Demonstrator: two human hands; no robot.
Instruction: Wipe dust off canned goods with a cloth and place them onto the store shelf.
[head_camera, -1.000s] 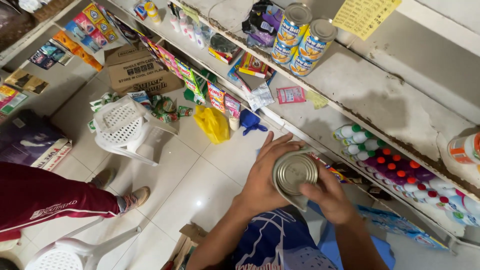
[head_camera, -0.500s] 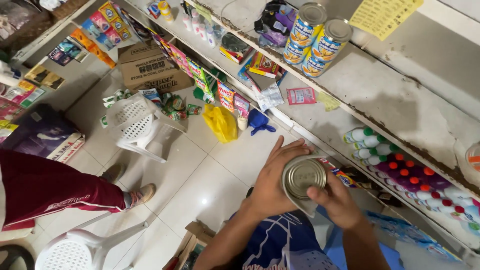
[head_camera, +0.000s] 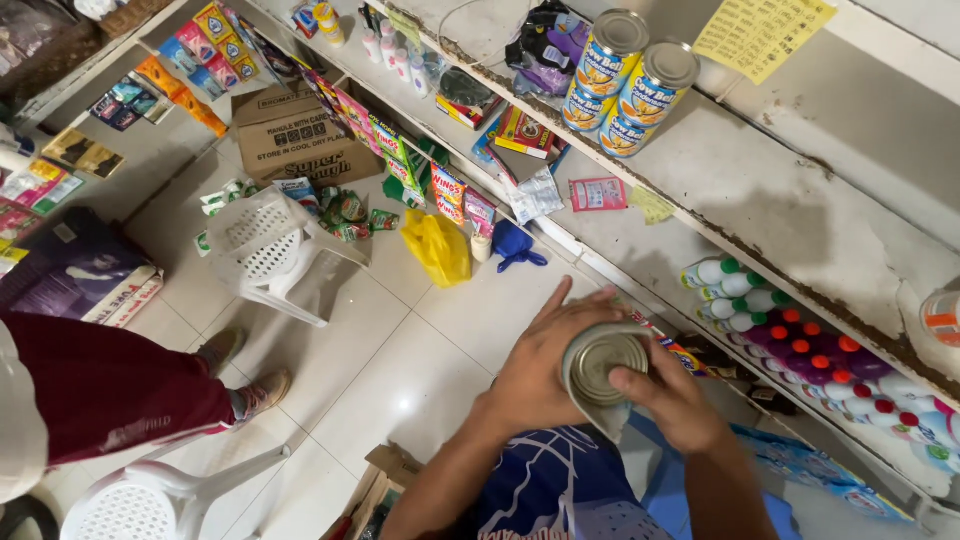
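The tin can (head_camera: 603, 368), held end-on above the tiled floor (head_camera: 400, 330) just off the front edge of the shelf (head_camera: 760, 190), looks rigid, fairly heavy and smooth-sided, so it is best taken round its wall. The left hand (head_camera: 545, 370) wraps that wall with fingers closed on it, and the right hand (head_camera: 675, 400) presses a cloth (head_camera: 590, 412) against the lid. Since a second ago the can has barely shifted, but the view has swung, and the white plastic chair (head_camera: 270, 250) sits farther right.

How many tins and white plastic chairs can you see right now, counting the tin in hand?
Tins on the top shelf: 4
Tin in the left hand and right hand, at: 1
White plastic chairs: 2
Total: 7
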